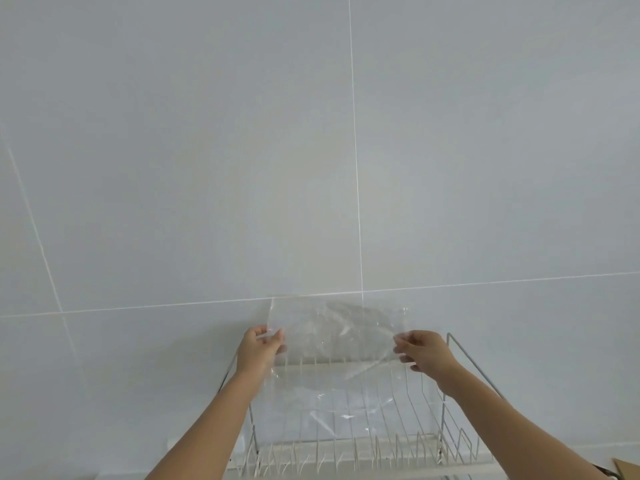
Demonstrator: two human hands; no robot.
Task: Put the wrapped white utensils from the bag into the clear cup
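A clear plastic bag (332,341) hangs stretched between both my hands, up in front of the grey tiled wall. My left hand (258,349) pinches its upper left edge. My right hand (424,351) pinches its right edge. The bag looks flat and see-through; I can make out no white utensils inside it. The clear cup is not in view.
A white wire dish rack (453,441) stands below the bag, against the wall, with rows of upright prongs. A brown cardboard corner (627,469) shows at the bottom right. The tiled wall (207,168) fills the upper view.
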